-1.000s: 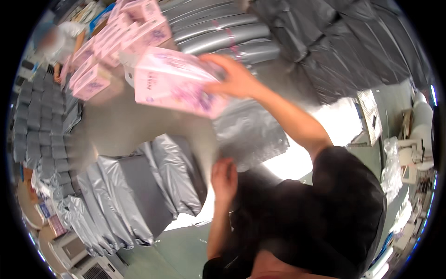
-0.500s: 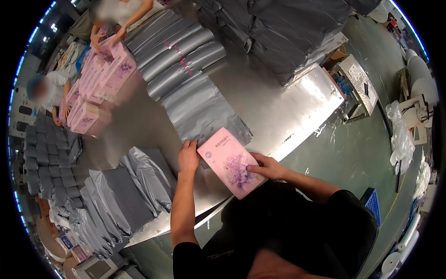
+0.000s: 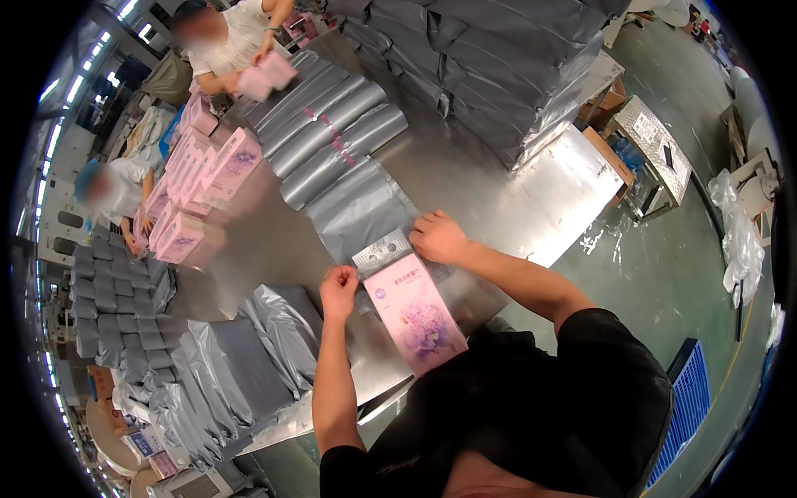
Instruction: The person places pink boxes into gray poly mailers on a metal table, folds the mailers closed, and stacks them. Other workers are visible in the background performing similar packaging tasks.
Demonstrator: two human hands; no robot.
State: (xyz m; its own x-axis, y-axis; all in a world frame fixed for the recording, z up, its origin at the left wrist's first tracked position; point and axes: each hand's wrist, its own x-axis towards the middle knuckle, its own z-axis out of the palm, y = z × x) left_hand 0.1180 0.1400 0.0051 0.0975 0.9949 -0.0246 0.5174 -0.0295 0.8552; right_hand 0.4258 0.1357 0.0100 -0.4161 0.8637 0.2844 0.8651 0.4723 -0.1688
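A pink box with a purple flower print (image 3: 422, 319) lies slanted at the near table edge, its lower end against my body. Its upper end meets the mouth of a flat grey plastic bag (image 3: 357, 212), where a paler strip with holes (image 3: 383, 251) shows. My left hand (image 3: 339, 292) is closed in a pinch at the bag's left edge; the film between its fingers is hard to see. At the right edge of the mouth, my right hand (image 3: 438, 239) has its fingers curled on the bag. Neither hand touches the box.
Rolled grey bags (image 3: 332, 137) lie beyond the flat one. Folded grey bags (image 3: 241, 365) sit at the left, and a tall dark grey stack (image 3: 490, 75) stands at the back right. Two co-workers (image 3: 237, 46) handle pink boxes (image 3: 195, 170) at the far left. A blue crate (image 3: 682, 398) is at the right.
My right hand has let go of the pink box and moved up to the bag's right edge. The box has shifted slightly down, and the bag's holed strip now shows above it.
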